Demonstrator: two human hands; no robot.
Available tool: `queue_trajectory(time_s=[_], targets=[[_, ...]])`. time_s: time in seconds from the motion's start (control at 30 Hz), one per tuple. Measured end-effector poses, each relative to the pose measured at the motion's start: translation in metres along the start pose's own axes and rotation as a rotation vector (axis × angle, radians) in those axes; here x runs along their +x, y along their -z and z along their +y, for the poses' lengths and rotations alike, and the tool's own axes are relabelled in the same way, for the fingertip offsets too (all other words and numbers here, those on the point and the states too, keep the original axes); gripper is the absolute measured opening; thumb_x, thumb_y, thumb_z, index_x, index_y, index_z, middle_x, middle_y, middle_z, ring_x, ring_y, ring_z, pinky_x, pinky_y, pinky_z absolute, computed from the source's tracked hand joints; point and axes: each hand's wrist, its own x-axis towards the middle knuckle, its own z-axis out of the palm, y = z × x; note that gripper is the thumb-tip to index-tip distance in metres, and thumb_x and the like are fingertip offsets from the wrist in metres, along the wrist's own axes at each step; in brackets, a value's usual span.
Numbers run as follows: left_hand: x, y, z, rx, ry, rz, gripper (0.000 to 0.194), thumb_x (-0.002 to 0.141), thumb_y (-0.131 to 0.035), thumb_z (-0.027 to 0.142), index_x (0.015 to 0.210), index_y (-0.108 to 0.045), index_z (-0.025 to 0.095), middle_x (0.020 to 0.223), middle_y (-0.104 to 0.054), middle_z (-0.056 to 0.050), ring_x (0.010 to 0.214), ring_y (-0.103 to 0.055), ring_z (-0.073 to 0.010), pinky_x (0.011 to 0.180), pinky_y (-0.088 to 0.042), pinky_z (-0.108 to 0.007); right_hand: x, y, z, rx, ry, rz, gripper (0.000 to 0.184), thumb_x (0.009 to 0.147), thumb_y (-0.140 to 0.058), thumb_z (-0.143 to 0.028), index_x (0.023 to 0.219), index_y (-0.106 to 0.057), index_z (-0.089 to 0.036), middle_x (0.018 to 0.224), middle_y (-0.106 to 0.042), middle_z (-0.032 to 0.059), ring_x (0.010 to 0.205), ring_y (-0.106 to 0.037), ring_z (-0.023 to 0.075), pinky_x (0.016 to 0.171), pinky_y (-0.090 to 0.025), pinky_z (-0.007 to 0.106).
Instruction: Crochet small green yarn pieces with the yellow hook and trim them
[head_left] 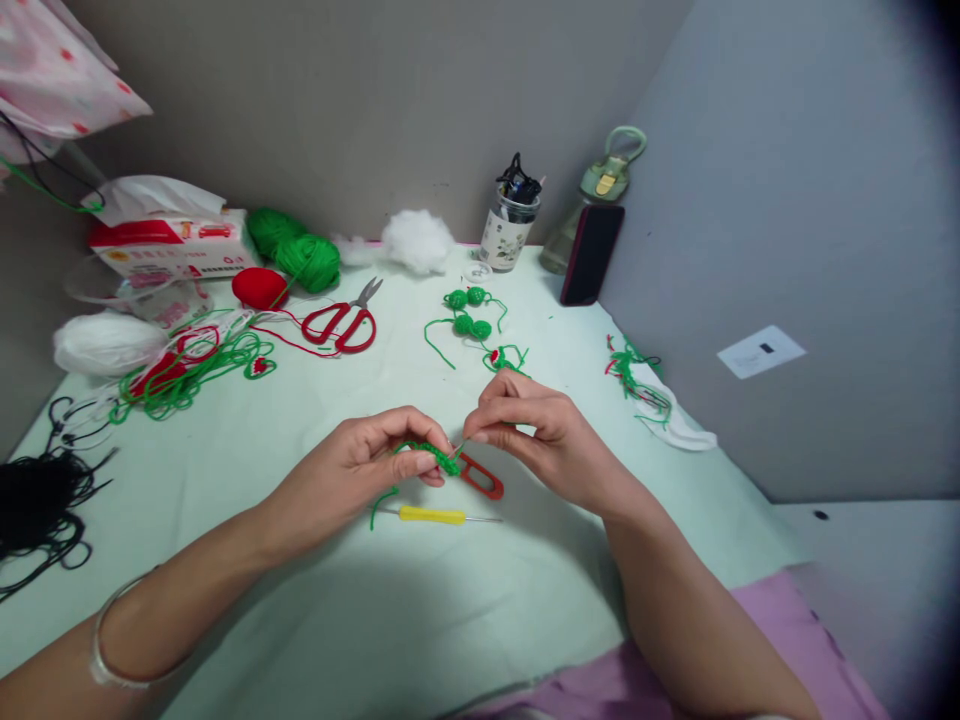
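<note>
My left hand is closed in a pinch on a small green crochet piece held just above the table. My right hand is also pinched, gripping the green yarn at the piece's right end; whether a needle is in it I cannot make out. A green yarn tail hangs from the piece toward the table. Under my hands lie a yellow-handled crochet hook and small red thread snips.
Pale green table. Finished green crochet balls sit ahead. Red scissors, green yarn balls, red yarn ball, tissue box, white stuffing, jar, phone, black yarn at left.
</note>
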Motion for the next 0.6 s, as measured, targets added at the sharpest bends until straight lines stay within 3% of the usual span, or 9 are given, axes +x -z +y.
queue_trajectory(time_s=[0.27,0.4,0.6], targets=[[0.001,-0.002,0.0,-0.029,0.004,-0.004,0.011,0.096,-0.062,0.033,0.099,-0.068,0.024,0.093,-0.068,0.002,0.091,-0.067,-0.0134,0.084,-0.047,-0.025,0.001,-0.007,-0.004,0.072,-0.075,-0.05,0.013,0.095,-0.063,-0.018,0.094,-0.075,-0.022,0.088,-0.06,0.0023,0.083,-0.06,0.0128,0.074,-0.05,0.027],[0.002,-0.003,-0.003,-0.08,-0.002,0.062,0.011,0.092,-0.068,0.033,0.097,-0.065,0.023,0.088,-0.065,0.004,0.081,-0.067,-0.0116,0.078,-0.048,-0.024,0.002,-0.012,-0.008,0.028,-0.104,0.012,0.01,0.093,-0.064,-0.013,0.094,-0.072,-0.019,0.087,-0.065,0.0017,0.08,-0.061,0.0119,0.074,-0.049,0.025],[0.006,-0.008,-0.008,-0.16,0.034,0.147,0.016,0.088,-0.071,0.031,0.09,-0.058,0.021,0.075,-0.064,0.005,0.069,-0.064,-0.0103,0.07,-0.049,-0.023,-0.001,-0.02,-0.016,-0.055,0.069,-0.011,0.017,0.098,-0.056,-0.015,0.11,-0.067,-0.018,0.095,-0.07,0.0053,0.084,-0.064,0.0121,0.075,-0.05,0.024]])
